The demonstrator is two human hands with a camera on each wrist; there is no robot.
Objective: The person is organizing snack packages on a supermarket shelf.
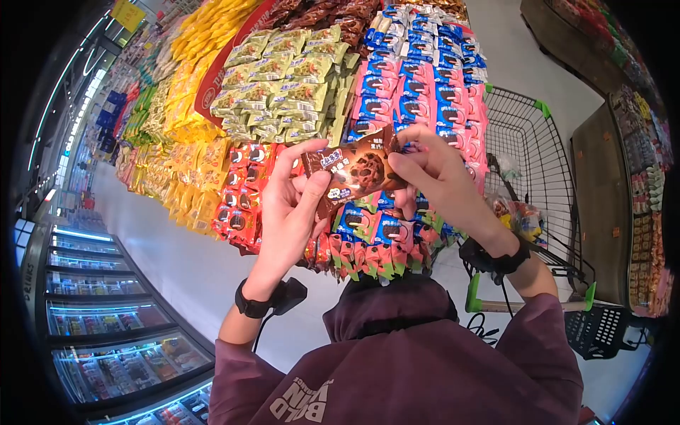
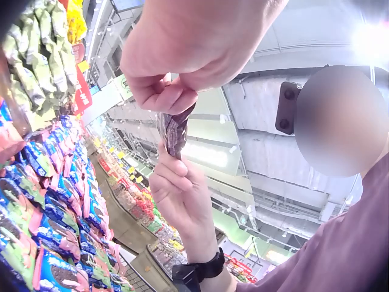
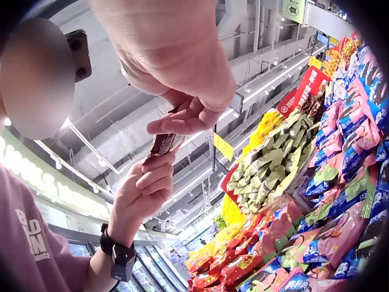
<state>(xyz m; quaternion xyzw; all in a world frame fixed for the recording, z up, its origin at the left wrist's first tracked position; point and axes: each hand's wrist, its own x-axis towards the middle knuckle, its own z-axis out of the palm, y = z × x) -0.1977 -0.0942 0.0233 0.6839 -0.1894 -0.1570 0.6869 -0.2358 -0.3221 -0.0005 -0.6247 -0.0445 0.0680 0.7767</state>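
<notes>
A brown cookie packet [image 1: 354, 170] with a chocolate-chip cookie printed on it is held up in front of the chest, its printed face toward the head camera. My left hand [image 1: 292, 205] pinches its left end, thumb across the front. At the other end, my right hand [image 1: 443, 177] grips the packet between thumb and fingers. Both wrist views catch the packet [image 2: 176, 131] nearly edge-on between the two hands. Behind and below it lie blue-and-pink packs [image 1: 414, 99] and red packs [image 1: 241, 188] on a heaped display.
Green packs [image 1: 283, 78] and yellow packs [image 1: 195, 85] fill the display's far and left parts. A wire shopping cart [image 1: 531, 142] with bagged goods stands at the right. Lit drinks coolers [image 1: 106, 312] line the left, and stocked shelves [image 1: 644, 205] the far right.
</notes>
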